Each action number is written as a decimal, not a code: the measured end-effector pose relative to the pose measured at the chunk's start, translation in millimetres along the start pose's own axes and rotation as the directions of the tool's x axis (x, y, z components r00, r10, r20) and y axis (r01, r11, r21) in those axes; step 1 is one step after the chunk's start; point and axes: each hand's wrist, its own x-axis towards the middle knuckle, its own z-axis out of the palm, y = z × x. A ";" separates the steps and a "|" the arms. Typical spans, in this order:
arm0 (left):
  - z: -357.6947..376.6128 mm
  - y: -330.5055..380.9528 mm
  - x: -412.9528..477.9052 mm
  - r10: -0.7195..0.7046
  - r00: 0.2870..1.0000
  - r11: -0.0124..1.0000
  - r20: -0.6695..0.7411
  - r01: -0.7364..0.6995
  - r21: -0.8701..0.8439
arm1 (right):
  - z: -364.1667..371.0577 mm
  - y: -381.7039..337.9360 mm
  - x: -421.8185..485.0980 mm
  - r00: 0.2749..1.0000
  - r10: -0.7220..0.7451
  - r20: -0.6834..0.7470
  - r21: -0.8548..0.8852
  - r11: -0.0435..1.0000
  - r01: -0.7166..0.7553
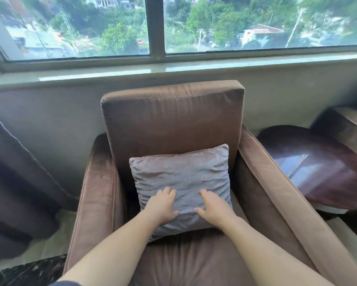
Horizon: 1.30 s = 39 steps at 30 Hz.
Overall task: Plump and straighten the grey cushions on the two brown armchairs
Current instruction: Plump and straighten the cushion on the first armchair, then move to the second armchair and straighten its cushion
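Note:
A grey cushion [181, 174] leans upright against the backrest of a brown armchair [171, 120], its lower edge on the seat. My left hand [162, 206] lies flat on the cushion's lower left face, fingers spread. My right hand [213, 207] presses flat on its lower right face, fingers apart. Neither hand grips the fabric. The arm of a second brown armchair [351, 124] shows at the far right edge; no cushion is visible on it.
A dark glossy round side table [318, 162] stands between the two chairs. Dark curtain fabric [14, 172] hangs at the left. A dark marbled surface [29, 271] sits at the bottom left. A wide window and sill [173, 67] run behind the chair.

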 end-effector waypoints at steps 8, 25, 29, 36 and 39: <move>-35.5 99.2 -97.3 -0.117 0.991 0.990 -0.060 0.121 0.068 | -52.9 34.2 -94.6 0.985 -0.171 -0.023 -0.066 0.983 0.169; -152.6 160.8 -289.2 -0.181 0.981 0.982 -0.066 0.176 -0.071 | -177.6 -16.8 -267.1 0.979 -0.150 0.137 -0.196 0.965 0.175; -160.6 167.9 -295.3 -0.141 0.989 0.988 -0.052 0.138 -0.063 | -189.3 -17.5 -292.9 0.992 -0.112 0.056 -0.177 0.977 0.121; -170.9 253.2 -267.8 0.032 0.999 0.999 -0.029 -0.032 -0.023 | -216.2 53.9 -347.4 0.997 0.049 -0.054 -0.139 0.989 -0.056; -171.9 315.6 -247.4 0.137 0.991 0.990 -0.003 -0.137 0.020 | -232.0 113.1 -376.1 0.985 0.140 -0.096 -0.115 0.982 -0.151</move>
